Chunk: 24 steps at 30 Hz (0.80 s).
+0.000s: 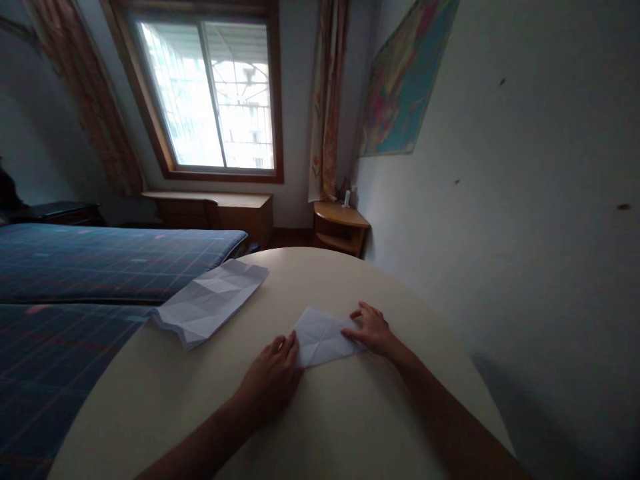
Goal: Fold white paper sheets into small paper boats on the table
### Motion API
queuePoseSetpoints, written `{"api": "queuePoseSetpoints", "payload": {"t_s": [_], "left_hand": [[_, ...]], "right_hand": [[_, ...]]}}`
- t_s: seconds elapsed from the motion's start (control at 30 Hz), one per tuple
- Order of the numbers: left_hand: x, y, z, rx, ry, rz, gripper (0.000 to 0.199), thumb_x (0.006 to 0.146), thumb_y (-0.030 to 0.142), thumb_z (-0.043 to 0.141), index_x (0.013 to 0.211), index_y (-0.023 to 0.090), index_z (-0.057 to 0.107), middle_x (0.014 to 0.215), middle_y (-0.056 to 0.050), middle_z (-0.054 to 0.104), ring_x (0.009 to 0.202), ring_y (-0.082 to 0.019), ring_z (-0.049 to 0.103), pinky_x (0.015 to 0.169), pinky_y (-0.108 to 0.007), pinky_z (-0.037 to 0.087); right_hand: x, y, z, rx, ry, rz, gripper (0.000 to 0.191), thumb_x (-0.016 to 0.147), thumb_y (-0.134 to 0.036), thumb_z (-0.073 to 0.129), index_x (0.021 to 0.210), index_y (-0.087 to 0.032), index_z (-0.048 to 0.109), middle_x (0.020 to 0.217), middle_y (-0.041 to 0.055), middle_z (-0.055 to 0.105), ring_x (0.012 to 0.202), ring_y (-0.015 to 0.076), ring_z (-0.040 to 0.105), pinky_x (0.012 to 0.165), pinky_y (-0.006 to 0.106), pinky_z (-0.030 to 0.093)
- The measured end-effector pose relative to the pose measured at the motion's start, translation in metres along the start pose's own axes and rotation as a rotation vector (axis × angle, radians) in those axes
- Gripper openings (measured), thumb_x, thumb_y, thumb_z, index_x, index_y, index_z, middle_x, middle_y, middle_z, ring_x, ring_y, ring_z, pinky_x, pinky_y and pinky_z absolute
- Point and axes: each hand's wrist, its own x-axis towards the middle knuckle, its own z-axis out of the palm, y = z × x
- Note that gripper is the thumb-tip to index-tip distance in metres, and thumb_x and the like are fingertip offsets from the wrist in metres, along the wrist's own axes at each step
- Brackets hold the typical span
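A small piece of folded white paper [320, 339], with crease lines crossing its middle, lies on the round cream table [300, 267]. My left hand [274, 373] is closed at the paper's left edge, fingers bent together over it. At the right corner, my right hand [373, 330] rests with its thumb on the paper and its fingers spread apart from the thumb. The fingers partly cover both ends of the paper. To the left, a larger creased white sheet [215, 300] lies partly unfolded, its near edge raised a little.
A bed with a blue plaid mattress [100, 260] adjoins the table on the left. A white wall [525, 267] runs along the right. Behind the table stand a corner shelf [343, 215] and a wooden desk [245, 200] below the window [215, 100].
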Motion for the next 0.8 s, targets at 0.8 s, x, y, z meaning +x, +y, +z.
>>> {"api": "queuePoseSetpoints", "payload": {"t_s": [0.8], "left_hand": [[0.0003,-0.0019,0.0024,0.0,0.033,0.014,0.048,0.095,0.027,0.043,0.137,0.003,0.049,0.145,-0.021,0.046,0.129,-0.032,0.047,0.104,-0.046,0.042]], "right_hand": [[-0.0041,-0.0078,-0.0015,-0.082,0.087,0.016,0.046,0.072,-0.048,0.074,0.106,-0.017,0.069,0.114,0.0125,0.063,0.111,0.0302,0.053,0.094,0.039,0.04]]}}
